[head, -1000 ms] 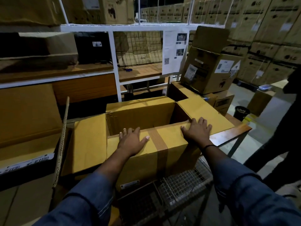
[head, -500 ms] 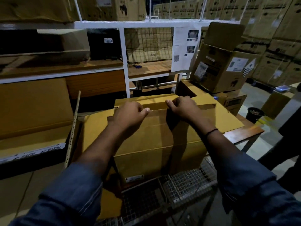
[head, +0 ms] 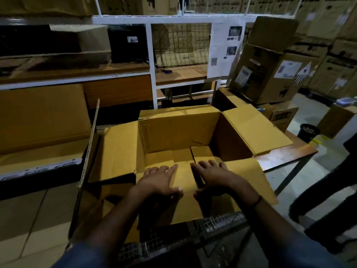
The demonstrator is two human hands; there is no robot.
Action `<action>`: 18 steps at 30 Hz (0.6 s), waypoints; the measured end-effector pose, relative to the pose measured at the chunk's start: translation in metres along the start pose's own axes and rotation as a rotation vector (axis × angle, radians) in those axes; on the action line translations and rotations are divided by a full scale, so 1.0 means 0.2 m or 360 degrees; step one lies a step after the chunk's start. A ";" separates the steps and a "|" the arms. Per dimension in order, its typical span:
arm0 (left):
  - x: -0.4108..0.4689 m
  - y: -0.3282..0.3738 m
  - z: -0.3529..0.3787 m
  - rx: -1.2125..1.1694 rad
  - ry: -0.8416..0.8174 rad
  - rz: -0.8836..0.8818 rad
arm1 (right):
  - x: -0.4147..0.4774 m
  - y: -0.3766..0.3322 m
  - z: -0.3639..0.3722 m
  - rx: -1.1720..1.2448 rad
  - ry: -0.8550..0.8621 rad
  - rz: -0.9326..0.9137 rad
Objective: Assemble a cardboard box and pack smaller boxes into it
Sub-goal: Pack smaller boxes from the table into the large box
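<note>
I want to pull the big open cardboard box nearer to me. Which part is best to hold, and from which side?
Probably the near wall's top edge, from your own side, with fingers hooked inside. The cardboard box stands open with its near flap folded outward, so that fold is likely stiff and it is the closest part. The left hand and right hand lie flat there.

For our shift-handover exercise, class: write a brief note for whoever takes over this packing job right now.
Left hand and right hand: both open, lying flat on the near flap of the large brown cardboard box.
Box: upright, top open, flaps spread outward.
Done: box erected, bottom flaps folded shut.
Left: pack the smaller boxes; none inside yet.
</note>
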State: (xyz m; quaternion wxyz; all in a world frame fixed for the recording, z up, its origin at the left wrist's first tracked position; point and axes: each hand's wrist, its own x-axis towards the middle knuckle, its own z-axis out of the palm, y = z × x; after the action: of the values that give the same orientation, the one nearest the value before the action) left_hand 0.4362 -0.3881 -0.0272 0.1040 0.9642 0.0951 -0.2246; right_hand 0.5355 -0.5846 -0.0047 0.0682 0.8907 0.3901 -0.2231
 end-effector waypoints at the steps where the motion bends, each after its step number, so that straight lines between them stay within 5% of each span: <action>1: 0.01 0.00 0.05 0.0092 0.0177 -0.0001 | 0.04 -0.02 0.07 -0.0064 0.0172 0.0012; 5: 0.04 -0.03 0.18 0.0190 0.0714 0.0047 | 0.13 -0.02 0.24 -0.0132 0.0689 -0.0014; 11: 0.02 -0.09 0.33 -0.0140 0.1201 -0.0153 | 0.12 0.06 0.33 0.0080 0.0930 0.0037; 15: -0.07 -0.05 0.44 -0.0837 0.1743 -0.0556 | 0.06 0.19 0.40 0.0498 0.1293 0.0653; 18: -0.13 -0.06 0.39 -0.1466 0.1642 -0.0725 | -0.04 0.30 0.43 0.0865 0.1347 0.1118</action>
State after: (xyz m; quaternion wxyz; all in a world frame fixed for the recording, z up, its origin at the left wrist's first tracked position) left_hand 0.3793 -0.3993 -0.0856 0.3919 0.7621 0.4152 0.3052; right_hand 0.5445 -0.6569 -0.0798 -0.2527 0.9629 -0.0044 0.0942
